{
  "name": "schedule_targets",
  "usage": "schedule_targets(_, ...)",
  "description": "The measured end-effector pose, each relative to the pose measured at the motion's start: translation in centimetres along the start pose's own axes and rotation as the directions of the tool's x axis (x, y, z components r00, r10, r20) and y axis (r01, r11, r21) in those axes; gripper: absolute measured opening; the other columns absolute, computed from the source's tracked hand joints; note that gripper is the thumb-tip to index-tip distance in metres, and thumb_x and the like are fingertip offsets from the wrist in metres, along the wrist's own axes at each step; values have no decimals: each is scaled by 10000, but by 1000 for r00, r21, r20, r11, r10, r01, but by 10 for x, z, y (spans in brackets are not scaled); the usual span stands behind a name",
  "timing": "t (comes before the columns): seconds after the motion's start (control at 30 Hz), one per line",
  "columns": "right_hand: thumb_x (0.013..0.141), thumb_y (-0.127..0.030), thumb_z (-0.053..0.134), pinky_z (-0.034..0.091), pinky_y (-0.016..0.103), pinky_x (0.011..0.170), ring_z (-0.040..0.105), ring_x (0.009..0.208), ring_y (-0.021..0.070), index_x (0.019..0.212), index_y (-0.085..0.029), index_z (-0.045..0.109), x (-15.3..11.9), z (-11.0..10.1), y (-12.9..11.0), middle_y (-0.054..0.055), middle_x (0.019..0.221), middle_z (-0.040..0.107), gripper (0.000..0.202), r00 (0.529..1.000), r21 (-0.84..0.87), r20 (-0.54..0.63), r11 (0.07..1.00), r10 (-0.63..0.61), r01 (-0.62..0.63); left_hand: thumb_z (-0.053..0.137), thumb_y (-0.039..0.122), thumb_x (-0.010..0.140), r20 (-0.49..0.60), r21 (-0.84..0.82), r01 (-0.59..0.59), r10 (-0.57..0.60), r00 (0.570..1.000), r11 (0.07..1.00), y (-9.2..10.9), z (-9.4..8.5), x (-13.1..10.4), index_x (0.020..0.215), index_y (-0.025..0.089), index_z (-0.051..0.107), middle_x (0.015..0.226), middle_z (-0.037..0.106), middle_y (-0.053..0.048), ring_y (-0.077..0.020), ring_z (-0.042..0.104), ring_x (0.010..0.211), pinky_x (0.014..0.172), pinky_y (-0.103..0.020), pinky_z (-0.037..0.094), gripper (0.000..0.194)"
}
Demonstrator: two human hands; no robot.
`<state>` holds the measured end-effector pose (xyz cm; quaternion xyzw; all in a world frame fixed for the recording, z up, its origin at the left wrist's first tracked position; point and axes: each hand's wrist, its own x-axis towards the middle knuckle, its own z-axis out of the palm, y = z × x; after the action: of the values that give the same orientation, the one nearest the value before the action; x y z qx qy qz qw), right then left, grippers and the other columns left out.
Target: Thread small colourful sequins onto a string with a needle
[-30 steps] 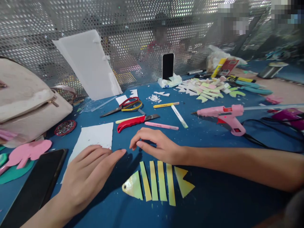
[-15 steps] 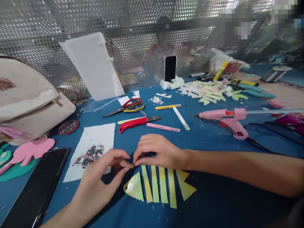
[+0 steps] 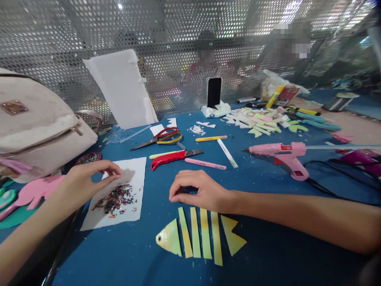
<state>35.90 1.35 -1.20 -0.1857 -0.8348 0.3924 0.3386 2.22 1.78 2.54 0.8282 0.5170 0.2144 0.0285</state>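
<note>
Six yellow-green fish pieces [image 3: 205, 234]; head [image 3: 171, 238] dark-eyed; tail [image 3: 232, 237] notched

Yellow-green fish pieces [image 3: 206, 234] flat in row, gaps between; multicolored bits [image 3: 117, 200] heaped on white paper [image 3: 139, 170].

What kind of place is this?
It looks like a craft table, perhaps in a workshop or classroom. On the blue tabletop are a pink glue gun, scissors and yellow-green pieces laid out like a fish.
</note>
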Motion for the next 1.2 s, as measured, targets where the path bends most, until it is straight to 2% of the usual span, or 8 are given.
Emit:
schedule_targets(0.1,949,-209,673,497,278,759,629,825,142,891,-196,712,0,-1,0,20,894,735,71,1000,11,2,1000,8,-8,657,489,883,57,-8,2,-1,998,1000,-25,5,3,763,242,742,783,792,40,-152,723,635,579,-202,545,288)
schedule_targets(0.2,948,-215,672,497,282,762,628,833,146,892,-200,712,-1,-1,1,21,891,733,70,1000,21,0,1000,22,-22,669,438,896,124,-31,-10,14,992,999,-32,11,0,767,242,757,796,797,45,-141,730,650,572,-187,542,251)
schedule_targets(0.43,934,-238,674,492,247,668,620,728,117,881,-172,699,2,-1,-2,19,831,692,89,982,178,-48,969,183,-172,711,461,866,172,-57,-22,31,985,998,-32,12,-1,807,242,771,797,790,73,-124,720,657,605,-191,549,235)
schedule_targets(0.67,922,-255,660,512,252,715,658,781,123,891,-163,674,7,-6,5,22,828,691,98,908,372,-114,865,404,-338,664,462,891,150,-68,33,-23,988,997,-27,17,-6,763,217,750,756,760,76,-104,687,608,579,-173,523,290)
schedule_targets(0.8,934,-307,665,509,236,713,660,769,113,883,-159,672,9,-9,12,28,826,708,156,859,547,-170,771,483,-325,584,428,922,112,-69,67,-59,992,995,-21,22,-9,740,203,725,714,741,63,-107,647,572,567,-187,504,323)
schedule_targets(0.9,957,-302,638,520,233,763,675,794,105,874,-166,653,10,-12,15,30,864,730,161,829,667,-162,679,534,-307,580,389,920,121,-81,76,-66,990,994,-20,21,-8,738,202,729,730,754,54,-110,661,580,563,-186,509,300)
schedule_targets(1.0,990,-298,588,532,263,821,702,850,120,909,-183,620,10,-15,16,47,923,763,145,827,728,-116,614,549,-306,623,364,903,167,-112,60,-41,985,992,-24,18,-4,747,211,746,763,778,54,-115,704,601,572,-187,545,251)
schedule_targets(1.2,1020,-297,543,530,288,860,717,881,131,912,-190,586,11,-17,16,68,989,784,158,821,750,-79,577,565,-324,682,354,882,177,-147,21,5,984,989,-29,15,-1,763,216,760,759,783,69,-107,727,596,565,-180,574,198)
